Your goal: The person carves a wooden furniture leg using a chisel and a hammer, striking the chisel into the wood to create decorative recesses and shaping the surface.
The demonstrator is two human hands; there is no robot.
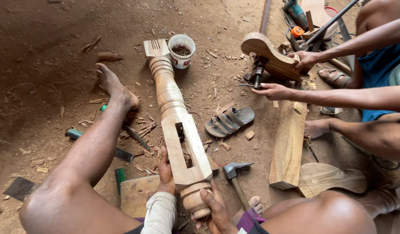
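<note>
Turned wooden post (176, 117): lying lengthwise on the dirt floor (44, 39) between the wearer's bare legs, square tenon end far, rounded end near, rectangular mortise cut through the squared section.
Left hand (166, 171): wrapped around the left side of the squared section, just below the mortise — clamped on the post.
Right hand (215, 210): gripping the rounded near end, fingers curled over it — also closed on the post.
Risk, rolling: turned sections are round, so a loosened grip could probably let the post twist or roll against the shins.
Risk, edged tools: chisels (122, 145) lie among the shavings just beside the left leg and foot; a shifted leg could catch a blade.
Risk, hammer (235, 175): resting near the right hand and close to the toes, easy to knock.
Risk, crowding: a co-worker's hands (291, 76) work a curved wooden piece (269, 54) close by, to the right; a swung post end might bump that work.
White cup (181, 50): upright beside the far end of the post, holding a dark mass — nails or scraps, too small to tell.
Sandal (229, 121): on the floor right of the post, clear of it.
</note>
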